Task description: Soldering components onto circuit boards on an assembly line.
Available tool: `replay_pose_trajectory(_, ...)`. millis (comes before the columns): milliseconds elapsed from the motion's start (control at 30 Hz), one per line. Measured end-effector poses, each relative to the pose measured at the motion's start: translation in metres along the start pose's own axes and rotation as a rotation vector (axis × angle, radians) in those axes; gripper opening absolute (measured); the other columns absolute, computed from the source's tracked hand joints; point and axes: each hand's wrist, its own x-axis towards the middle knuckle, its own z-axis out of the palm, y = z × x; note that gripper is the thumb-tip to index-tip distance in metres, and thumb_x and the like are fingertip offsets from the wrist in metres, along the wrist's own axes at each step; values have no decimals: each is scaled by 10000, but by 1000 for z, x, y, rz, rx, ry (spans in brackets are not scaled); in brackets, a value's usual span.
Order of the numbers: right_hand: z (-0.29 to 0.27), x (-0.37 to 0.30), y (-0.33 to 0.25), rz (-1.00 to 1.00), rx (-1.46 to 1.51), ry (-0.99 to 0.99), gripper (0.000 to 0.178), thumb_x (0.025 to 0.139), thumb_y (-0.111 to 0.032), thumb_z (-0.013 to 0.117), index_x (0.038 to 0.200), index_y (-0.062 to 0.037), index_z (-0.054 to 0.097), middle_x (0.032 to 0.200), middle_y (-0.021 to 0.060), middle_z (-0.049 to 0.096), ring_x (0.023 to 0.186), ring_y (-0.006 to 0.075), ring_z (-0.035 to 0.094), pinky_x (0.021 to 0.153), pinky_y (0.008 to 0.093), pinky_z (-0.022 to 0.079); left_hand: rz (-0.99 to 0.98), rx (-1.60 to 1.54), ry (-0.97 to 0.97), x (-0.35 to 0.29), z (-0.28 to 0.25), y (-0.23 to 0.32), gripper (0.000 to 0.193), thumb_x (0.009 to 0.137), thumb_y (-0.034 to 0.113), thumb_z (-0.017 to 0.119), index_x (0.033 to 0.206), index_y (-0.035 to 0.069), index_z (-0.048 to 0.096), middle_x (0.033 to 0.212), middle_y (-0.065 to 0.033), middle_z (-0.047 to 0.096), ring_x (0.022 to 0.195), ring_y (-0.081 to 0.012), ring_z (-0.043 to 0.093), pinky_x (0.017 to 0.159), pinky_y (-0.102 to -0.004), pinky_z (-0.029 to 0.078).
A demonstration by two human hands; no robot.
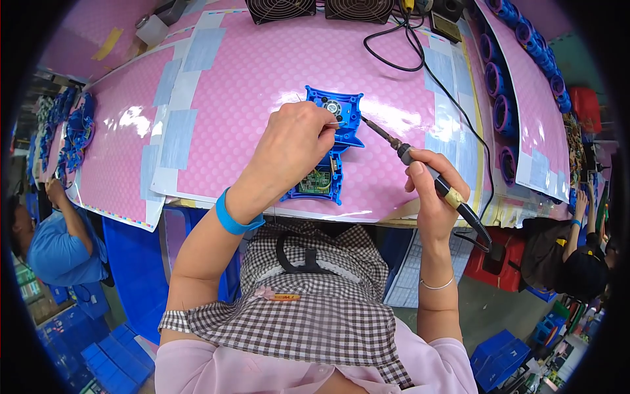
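Observation:
A blue plastic housing [354, 100] lies opened out on the pink table sheet, with a round speaker-like part [333, 107] in its upper half. Its lower half holds a green circuit board [315, 181], partly covered by my left wrist. My left hand [295, 131] is closed over the housing's left side, pinching a thin wire [338, 123] between thumb and finger. In my right hand [436, 187] is a soldering iron [402, 152], gripped like a pen. Its tip is at the right edge of the upper half; whether they touch I cannot tell.
Two fan grilles [281, 9] stand at the far edge. A black cable [459, 105] loops down the right side of the table. Blue ring-shaped parts [503, 113] line a rack at right. Co-workers sit at left [62, 243] and right.

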Motion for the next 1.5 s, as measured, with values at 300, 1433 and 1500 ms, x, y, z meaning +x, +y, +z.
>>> replay_pose_trajectory(300, 3, 0, -1, -27, 27, -8, 156, 872, -24, 615, 995, 60, 660, 779, 98, 631, 597, 112, 568, 552, 223, 431, 0, -37, 95, -5, -7, -4, 134, 796, 85, 639, 875, 14, 719, 813, -179, 667, 752, -336, 642, 701, -428, 503)
replay_pose_trajectory(1433, 30, 8, -2, -72, 16, -54, 142, 778, 12, 682, 918, 5, 707, 802, 104, 692, 666, 151, 617, 603, 258, 464, -95, -65, 195, -9, 4, -6, 128, 765, 59, 693, 877, 5, 727, 796, -128, 690, 726, -237, 670, 650, -333, 512)
replay_pose_trajectory(1500, 26, 7, -5, -92, 10, -64, 141, 810, 10, 657, 945, 27, 692, 812, 103, 671, 633, 124, 598, 574, 235, 454, -96, -63, 196, -9, 4, -7, 130, 765, 58, 692, 878, 4, 726, 797, -129, 690, 728, -239, 669, 651, -333, 512)
